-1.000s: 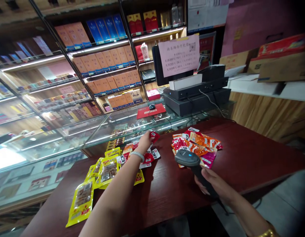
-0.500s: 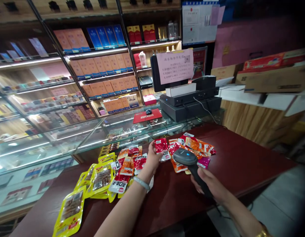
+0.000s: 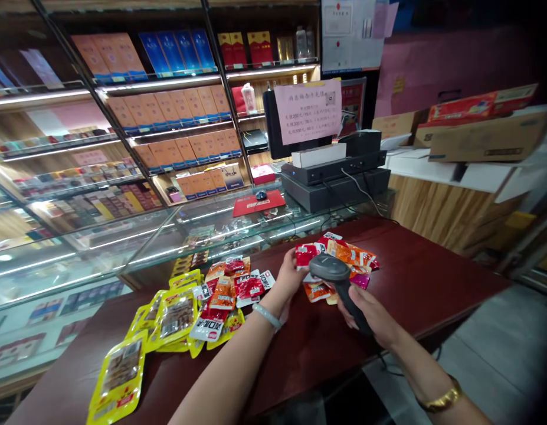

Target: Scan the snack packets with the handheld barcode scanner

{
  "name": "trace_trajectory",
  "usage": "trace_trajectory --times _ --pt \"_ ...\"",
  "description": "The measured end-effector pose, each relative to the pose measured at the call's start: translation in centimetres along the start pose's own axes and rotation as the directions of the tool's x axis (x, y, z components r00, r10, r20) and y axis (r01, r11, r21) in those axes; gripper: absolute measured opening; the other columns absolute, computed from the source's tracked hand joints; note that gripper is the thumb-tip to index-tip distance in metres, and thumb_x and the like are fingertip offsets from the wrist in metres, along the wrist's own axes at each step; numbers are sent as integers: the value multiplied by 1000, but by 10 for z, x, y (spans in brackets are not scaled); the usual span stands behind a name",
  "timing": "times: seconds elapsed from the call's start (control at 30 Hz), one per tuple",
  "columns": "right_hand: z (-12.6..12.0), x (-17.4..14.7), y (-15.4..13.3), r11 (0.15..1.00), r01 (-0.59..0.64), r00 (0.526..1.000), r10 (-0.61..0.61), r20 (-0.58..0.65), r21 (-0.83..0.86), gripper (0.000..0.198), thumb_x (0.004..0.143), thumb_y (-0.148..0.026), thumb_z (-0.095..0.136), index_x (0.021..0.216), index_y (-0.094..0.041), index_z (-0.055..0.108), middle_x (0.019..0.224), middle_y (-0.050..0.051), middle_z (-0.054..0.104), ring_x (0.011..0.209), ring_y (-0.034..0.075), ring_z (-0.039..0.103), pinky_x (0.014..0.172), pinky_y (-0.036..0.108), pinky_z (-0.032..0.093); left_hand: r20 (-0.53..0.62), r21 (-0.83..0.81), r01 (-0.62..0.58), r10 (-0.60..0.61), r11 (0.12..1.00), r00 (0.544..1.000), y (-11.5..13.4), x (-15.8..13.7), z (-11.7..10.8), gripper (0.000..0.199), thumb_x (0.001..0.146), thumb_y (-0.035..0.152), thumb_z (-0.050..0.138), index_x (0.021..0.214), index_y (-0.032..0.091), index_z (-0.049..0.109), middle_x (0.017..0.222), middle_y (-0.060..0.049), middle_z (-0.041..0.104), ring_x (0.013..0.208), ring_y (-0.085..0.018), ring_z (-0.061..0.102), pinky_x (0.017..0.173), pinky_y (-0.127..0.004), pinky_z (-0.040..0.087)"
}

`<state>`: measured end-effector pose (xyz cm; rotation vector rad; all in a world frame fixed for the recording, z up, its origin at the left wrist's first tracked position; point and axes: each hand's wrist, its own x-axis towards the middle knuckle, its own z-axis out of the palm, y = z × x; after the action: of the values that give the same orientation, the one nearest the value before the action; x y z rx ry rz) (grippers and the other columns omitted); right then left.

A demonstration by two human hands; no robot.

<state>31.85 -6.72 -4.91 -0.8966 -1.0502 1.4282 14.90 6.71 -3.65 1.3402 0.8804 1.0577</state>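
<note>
1. Firstly, one yellow packet (image 3: 117, 378), clear window, lying flat; well left of the left hand's fingers and nearer the wearer.
2. Yellow packets (image 3: 172, 319), several, overlapping; left of the left fingers, beyond the single one.
3. Mixed heap (image 3: 223, 295) of red, orange and white sachets; near the left fingers, on their left, partly over yellow packaging.
4. Red mat (image 3: 242, 208) bearing a dark mouse (image 3: 261, 195); beyond the left fingertips, on the glass counter (image 3: 202, 219).
5. Left hand (image 3: 291, 276), pale bangle (image 3: 267, 316) at the wrist; fingers pinching a red sachet, their exact contact partly hidden.
6. Red sachet (image 3: 305, 254); held at the left fingertips, partly behind the scanner head. Whether the two touch cannot be told.
7. Monitor with pink notice (image 3: 306, 112); well beyond the left fingertips.
8. Dark grey scanner (image 3: 330, 268); handle within the right fingers, head forward of them, towards the red sachet.
9. Second heap (image 3: 350, 255), orange, red and purple sachets; beyond the right fingers, on the dark red tabletop (image 3: 432, 265).
10. Right hand (image 3: 368, 313), gold bracelet (image 3: 442, 398) at the wrist; fingers wrapped about the scanner handle, some hidden behind it.
11. Cardboard boxes (image 3: 490, 139); far right of the right fingers and well beyond.
</note>
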Motion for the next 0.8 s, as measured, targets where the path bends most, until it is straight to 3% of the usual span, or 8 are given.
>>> trace_trajectory --times 0.07,0.17,0.27,0.33,0.43,0.6,0.7,0.8 --pt "-3 -2 6 1000 -19 1000 19 -24 11 50 88 -70 55 82 -20 52 57 -5 47 43 9 38 43 24 33 58 7 9 -10 1000 998 3 9 9 86 76 14 71 151 24 31 138 -17 61 119 -25 64 99 -41 52" --pt "-4 -5 10 998 -49 998 49 -28 27 50 87 -70 56 88 -20 54 58 -5 47 44 10 38 44 24 33 59 392 -91 73 916 996 12 15 -6 77 80 16 68 150 22 37 144 -17 55 131 -26 55 107 -42 44" --pt "-1 -6 10 996 -80 997 80 -9 29 52 84 -72 59 86 -21 52 59 -4 47 45 10 38 44 24 31 81 860 -138 135 491 987 25 7 -52 55 75 18 74 128 16 60 136 -20 60 133 -33 50 115 -44 33" --pt "2 -6 8 996 -89 996 88 8 19 53 82 -73 59 83 -21 50 58 -4 47 45 10 37 44 24 31 92 979 -89 -5 182 996 32 1 -84 45 65 20 83 107 13 68 122 -22 65 127 -38 53 113 -47 32" --pt "6 -5 8 997 -83 996 83 32 -8 53 83 -74 58 82 -21 49 57 -5 47 44 10 37 45 24 32 102 994 -105 -208 -3 973 37 -2 -116 56 49 32 93 96 16 66 116 -20 67 119 -38 57 110 -44 34" --pt "7 -7 11 996 -93 994 94 64 -12 53 84 -71 60 92 -20 52 59 -6 46 45 8 38 45 23 31 165 985 -152 -206 76 964 36 8 -129 62 36 39 96 86 19 64 104 -15 68 112 -36 60 104 -40 39" --pt "5 -9 14 995 -99 993 99 67 3 51 86 -69 60 95 -20 52 60 -6 47 45 8 39 45 22 31 116 951 -68 -143 302 983 35 15 -133 51 46 37 91 85 20 64 88 -6 69 90 -27 64 84 -33 47" --pt "5 -10 15 995 -104 992 104 66 8 51 87 -69 59 97 -20 52 60 -6 47 45 8 38 45 22 30 -8 818 54 -83 573 997 34 21 -134 39 56 41 85 78 18 62 67 2 61 65 -16 57 66 -26 44"
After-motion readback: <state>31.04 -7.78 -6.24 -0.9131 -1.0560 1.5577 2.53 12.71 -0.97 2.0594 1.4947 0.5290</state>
